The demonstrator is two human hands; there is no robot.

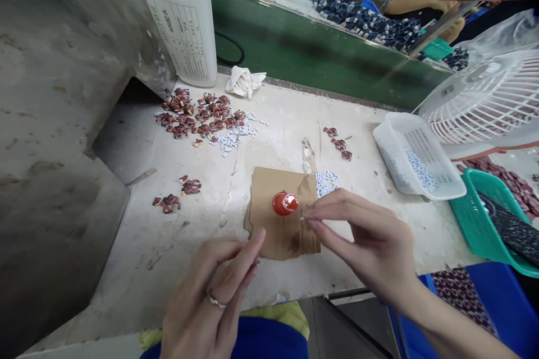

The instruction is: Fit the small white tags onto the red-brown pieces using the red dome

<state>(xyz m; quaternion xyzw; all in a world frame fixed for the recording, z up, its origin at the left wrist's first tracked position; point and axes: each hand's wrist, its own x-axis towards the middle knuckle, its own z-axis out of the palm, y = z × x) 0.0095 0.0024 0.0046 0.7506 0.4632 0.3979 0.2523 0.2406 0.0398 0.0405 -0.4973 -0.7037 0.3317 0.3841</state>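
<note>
My left hand (219,286), with a ring on one finger, is closed at the front edge of the table. A bit of a small reddish-brown piece (256,262) peeks out between its fingers; the rest is hidden. My right hand (366,235) pinches a tiny whitish piece (302,218) at its fingertips, above the right side of a cardboard sheet (269,241). On that cardboard stands a small red cup (283,204) with a glossy white patch on top. A pile of tiny white pieces (327,183) lies just beyond my right hand.
Small brown figures (217,109) and white pieces (236,137) are heaped at back left, near a large white bottle (181,22) and a crumpled cloth (244,82). To the right are a white basket (391,151), a green basket (467,224) and a fan (497,95). Co-workers sit beyond the green partition (295,50).
</note>
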